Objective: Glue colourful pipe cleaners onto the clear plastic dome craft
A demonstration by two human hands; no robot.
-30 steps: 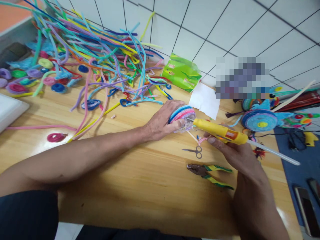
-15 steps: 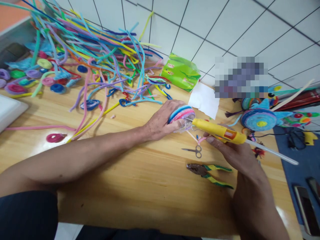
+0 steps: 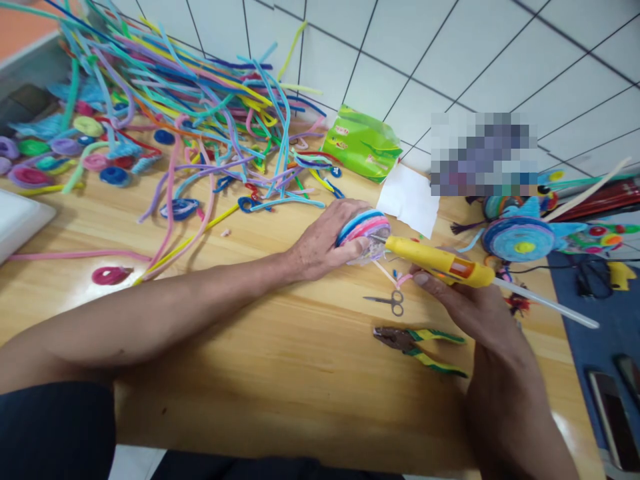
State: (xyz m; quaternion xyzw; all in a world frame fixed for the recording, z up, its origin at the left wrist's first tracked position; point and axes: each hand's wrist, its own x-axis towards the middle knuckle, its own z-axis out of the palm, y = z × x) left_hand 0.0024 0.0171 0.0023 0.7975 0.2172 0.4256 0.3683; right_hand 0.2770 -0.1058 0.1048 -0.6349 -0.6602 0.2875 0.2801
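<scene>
Not much is changing mid-frame: left hand [image 3: 323,243] is gripping the striped coil [image 3: 361,225], right hand [image 3: 467,313] is keeping the glue gun [image 3: 425,256] at it, gluing's apparently continuing.

On our worktop [image 3: 250,387] we have the round piece [image 3: 361,230] in our left hand [image 3: 320,243] and the glue gun [image 3: 435,259] in our right hand [image 3: 467,308], just right of it. Nearer to us lie the scissors [image 3: 397,303], then the pliers [image 3: 403,339]; behind the round piece are the paper [image 3: 413,200] and, farther back, the packet [image 3: 363,143]. We have pipe cleaners [image 3: 200,87] and coils [image 3: 117,176] at the back left, with the craft fish [image 3: 517,240] to the right, beyond the mat [image 3: 575,313] that bears a phone [image 3: 613,420].
</scene>
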